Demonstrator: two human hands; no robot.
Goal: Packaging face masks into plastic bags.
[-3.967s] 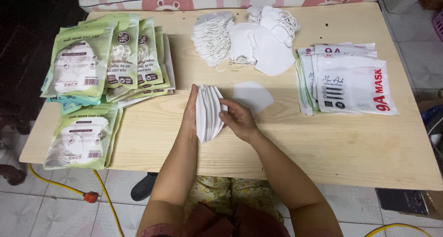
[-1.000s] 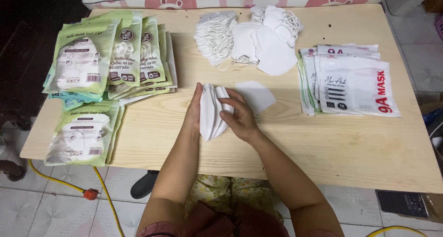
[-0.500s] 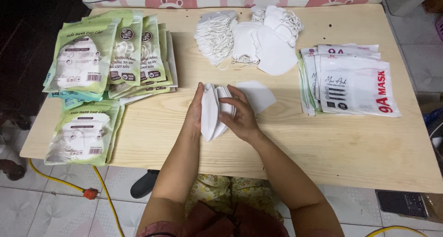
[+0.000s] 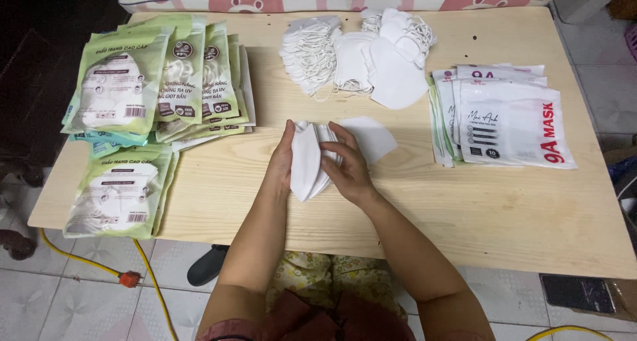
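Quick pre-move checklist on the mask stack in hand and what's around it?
1. Mask stack held between both hands: ok, left hand on one side, right hand on the other.
2. Stack edges squared: cannot tell, the right hand hides that side.
3. Single mask on the table beside the right hand, apart from the stack: ok.
4. Loose mask pile clear of both hands: ok.
5. White pouches lying to the right: ok.
6. Green packs stacked left: ok.

White masks, green packets
Plain white stack of masks point(image 4: 308, 160) in grip; left of it green-and-white packets point(image 4: 142, 82); underneath, pale wood-grain table point(image 4: 464, 208).
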